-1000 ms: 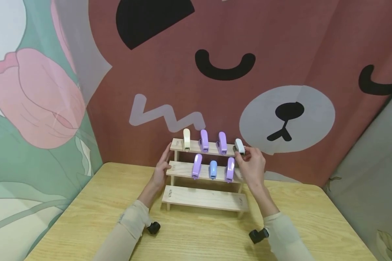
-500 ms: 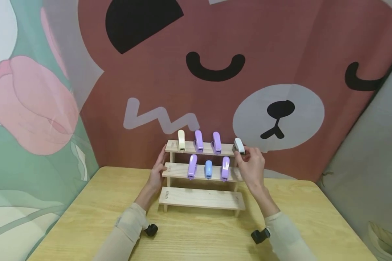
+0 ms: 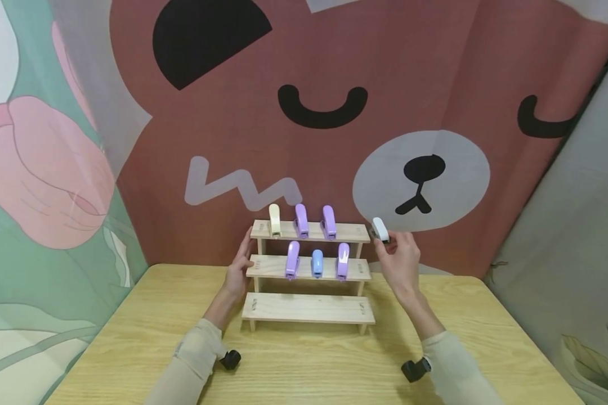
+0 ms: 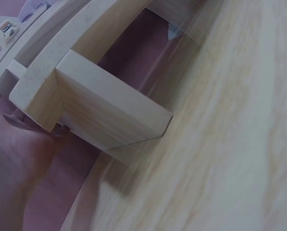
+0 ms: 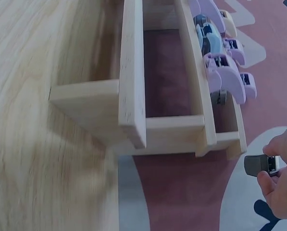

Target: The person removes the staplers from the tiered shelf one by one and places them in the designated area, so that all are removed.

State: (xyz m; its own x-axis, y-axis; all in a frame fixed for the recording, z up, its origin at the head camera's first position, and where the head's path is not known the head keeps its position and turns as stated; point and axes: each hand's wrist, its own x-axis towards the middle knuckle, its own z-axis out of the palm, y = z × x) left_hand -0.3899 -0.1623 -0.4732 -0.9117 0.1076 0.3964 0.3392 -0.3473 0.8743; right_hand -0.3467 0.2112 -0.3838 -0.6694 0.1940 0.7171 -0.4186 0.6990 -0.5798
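Observation:
A white stapler [image 3: 380, 229] is pinched between the thumb and fingers of my right hand [image 3: 402, 261], just right of the top tier and apart from it. In the right wrist view, the stapler's dark base [image 5: 258, 165] faces the rack. My left hand [image 3: 237, 275] rests along the left end of the three-tier wooden rack [image 3: 308, 308], fingers extended and thumb at the middle tier. On the top tier stand a cream stapler [image 3: 275, 220] and two purple staplers [image 3: 301, 221]. The middle tier bears a small blue stapler [image 3: 317, 264] between two purple staplers [image 3: 343, 262].
The rack stands on a light wooden table [image 3: 304, 365], close to its back edge. Behind hangs a brown curtain [image 3: 223, 135] printed with a bear face. A grey cloth [image 3: 562, 236] hangs at the right. Each wrist wears a small black camera [image 3: 415, 370].
My right hand has lifted the white stapler off the right end of the top tier and moved it rightward. The left hand stays at the rack; the head view has shifted slightly.

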